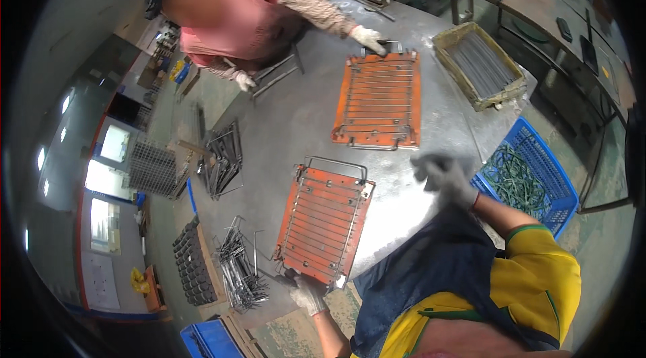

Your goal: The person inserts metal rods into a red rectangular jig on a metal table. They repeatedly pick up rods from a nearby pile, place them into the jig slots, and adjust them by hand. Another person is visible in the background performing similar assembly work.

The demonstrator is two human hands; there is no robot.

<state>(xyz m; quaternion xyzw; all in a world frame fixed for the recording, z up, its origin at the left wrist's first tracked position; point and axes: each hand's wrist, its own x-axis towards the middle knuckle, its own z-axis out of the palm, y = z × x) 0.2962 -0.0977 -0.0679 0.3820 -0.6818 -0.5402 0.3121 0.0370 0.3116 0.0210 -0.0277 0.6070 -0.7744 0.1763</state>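
An orange jig board (pixel 325 220) with a grid of thin metal rods and a bent wire frame lies tilted on the metal table in front of me. My left hand (pixel 308 296), in a pale glove with dark fingertips, is at the board's lower left corner. Its fingers look curled, but what they hold is hard to make out. My right hand (pixel 449 182), gloved and smeared by motion, hovers over the table to the right of the board. Dark grey shows at its fingers, either glove or a thing held. A second orange jig board (pixel 378 99) with rods lies farther off.
Across the metal table (pixel 269 126), a co-worker's gloved hand (pixel 369 39) touches the far board. A yellowish bin of rods (pixel 481 65) stands at the right, above a blue basket of green strips (pixel 521 176). Bent metal parts (pixel 239 274) pile up at the left edge.
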